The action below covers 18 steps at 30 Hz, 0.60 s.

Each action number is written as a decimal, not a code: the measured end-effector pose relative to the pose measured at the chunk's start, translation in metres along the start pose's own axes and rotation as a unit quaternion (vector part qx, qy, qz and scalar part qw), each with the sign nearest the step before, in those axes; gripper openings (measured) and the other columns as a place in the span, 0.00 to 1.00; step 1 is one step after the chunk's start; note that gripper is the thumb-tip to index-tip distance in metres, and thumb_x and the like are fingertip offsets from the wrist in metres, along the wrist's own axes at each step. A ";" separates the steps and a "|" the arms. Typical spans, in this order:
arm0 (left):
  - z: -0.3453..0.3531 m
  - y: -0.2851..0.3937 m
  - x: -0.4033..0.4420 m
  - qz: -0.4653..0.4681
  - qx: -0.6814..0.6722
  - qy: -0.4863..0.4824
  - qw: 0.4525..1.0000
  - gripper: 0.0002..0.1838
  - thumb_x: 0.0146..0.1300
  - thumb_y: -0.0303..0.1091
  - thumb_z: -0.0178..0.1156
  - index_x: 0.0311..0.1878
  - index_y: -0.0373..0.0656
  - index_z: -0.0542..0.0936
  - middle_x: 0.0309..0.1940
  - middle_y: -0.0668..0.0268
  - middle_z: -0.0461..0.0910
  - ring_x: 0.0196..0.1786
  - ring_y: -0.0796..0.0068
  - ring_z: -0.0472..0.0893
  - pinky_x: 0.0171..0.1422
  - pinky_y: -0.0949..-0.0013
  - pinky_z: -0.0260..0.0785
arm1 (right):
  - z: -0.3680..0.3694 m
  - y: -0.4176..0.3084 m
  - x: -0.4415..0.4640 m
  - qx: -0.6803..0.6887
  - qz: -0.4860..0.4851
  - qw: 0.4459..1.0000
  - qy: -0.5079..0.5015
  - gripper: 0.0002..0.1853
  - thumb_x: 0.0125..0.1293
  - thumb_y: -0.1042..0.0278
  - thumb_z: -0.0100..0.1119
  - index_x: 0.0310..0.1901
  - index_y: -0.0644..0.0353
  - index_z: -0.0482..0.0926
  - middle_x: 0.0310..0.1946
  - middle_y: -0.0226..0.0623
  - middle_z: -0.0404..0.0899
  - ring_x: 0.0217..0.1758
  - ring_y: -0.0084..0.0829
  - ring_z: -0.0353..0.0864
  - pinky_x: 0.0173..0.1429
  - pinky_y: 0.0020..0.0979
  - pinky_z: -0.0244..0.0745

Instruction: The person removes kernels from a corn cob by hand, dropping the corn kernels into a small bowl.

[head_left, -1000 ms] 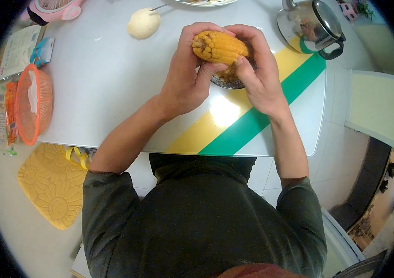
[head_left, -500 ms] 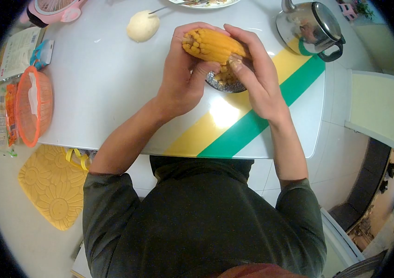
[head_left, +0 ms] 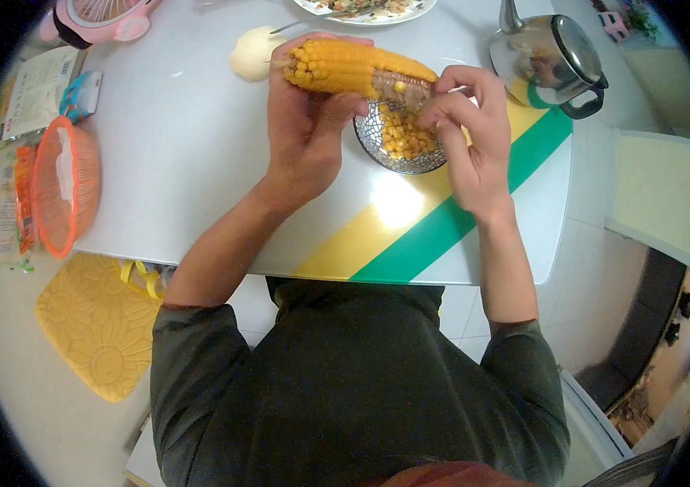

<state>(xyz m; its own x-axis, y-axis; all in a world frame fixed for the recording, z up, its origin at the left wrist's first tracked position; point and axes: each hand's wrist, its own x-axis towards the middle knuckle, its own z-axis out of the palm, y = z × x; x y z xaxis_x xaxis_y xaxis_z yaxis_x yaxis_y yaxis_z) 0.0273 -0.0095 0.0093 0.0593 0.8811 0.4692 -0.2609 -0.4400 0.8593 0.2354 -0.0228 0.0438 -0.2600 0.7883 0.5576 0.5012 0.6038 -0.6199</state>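
My left hand (head_left: 304, 134) is wrapped round a yellow corn cob (head_left: 353, 69), which lies nearly level across the view. Toward its right end, part of the lower side is stripped of kernels and shows the bare core. My right hand (head_left: 479, 134) is at that end, its fingers curled and the thumb bent in toward them; what they pinch, if anything, is hidden. Just below the cob stands a small bowl (head_left: 371, 146) with a dark crackle pattern. Loose corn kernels (head_left: 406, 140) lie in it.
On the white table (head_left: 191, 154) are a pale dough-like ball (head_left: 252, 55), a plate (head_left: 418, 12) of chopped food, a glass kettle (head_left: 535, 53) and a pink fan (head_left: 101, 18). An orange basket (head_left: 81, 191) and packets (head_left: 36, 89) line the left edge.
My right hand has moved off the cob's side, rightward and a little down, its fingers now curled. The cob has shifted left, showing its stripped patch and more of the bowl.
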 end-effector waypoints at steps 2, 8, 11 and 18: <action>-0.002 0.003 0.001 -0.026 -0.010 -0.004 1.000 0.27 0.72 0.18 0.55 0.71 0.39 0.59 0.66 0.51 0.75 0.53 0.74 0.78 0.55 0.73 0.73 | -0.001 -0.002 0.001 -0.024 -0.022 0.999 -0.012 0.07 0.56 0.81 0.60 0.35 0.61 0.84 0.46 0.39 0.78 0.50 0.39 0.75 0.55 0.37 0.71; -0.001 0.007 -0.001 -0.055 -0.040 -0.015 0.998 0.29 0.70 0.13 0.55 0.70 0.39 0.58 0.65 0.52 0.74 0.62 0.70 0.78 0.65 0.69 0.75 | 0.007 -0.002 0.000 -0.031 -0.001 0.998 0.054 0.10 0.54 0.81 0.66 0.38 0.58 0.87 0.45 0.39 0.78 0.48 0.38 0.75 0.52 0.36 0.74; 0.001 0.006 -0.003 -0.051 -0.043 -0.026 0.997 0.28 0.71 0.14 0.55 0.70 0.38 0.58 0.65 0.52 0.74 0.62 0.69 0.78 0.66 0.68 0.75 | 0.006 -0.005 0.000 -0.029 -0.028 0.998 0.049 0.14 0.52 0.83 0.66 0.40 0.56 0.89 0.44 0.38 0.78 0.47 0.37 0.76 0.51 0.35 0.75; -0.001 0.005 -0.002 -0.075 -0.047 -0.029 0.996 0.27 0.73 0.15 0.54 0.70 0.38 0.58 0.66 0.52 0.74 0.60 0.71 0.79 0.63 0.70 0.76 | 0.002 0.007 -0.005 -0.032 -0.079 0.996 0.039 0.16 0.50 0.83 0.66 0.41 0.56 0.89 0.45 0.38 0.78 0.48 0.36 0.77 0.51 0.35 0.76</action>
<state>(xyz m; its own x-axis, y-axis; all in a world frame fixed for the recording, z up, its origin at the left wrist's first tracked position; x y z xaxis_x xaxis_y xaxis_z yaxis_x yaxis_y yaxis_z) 0.0246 -0.0130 0.0131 0.1598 0.9229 0.3502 -0.3335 -0.2834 0.8991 0.2389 -0.0227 0.0357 -0.2772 0.6706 0.6881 0.5105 0.7095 -0.4858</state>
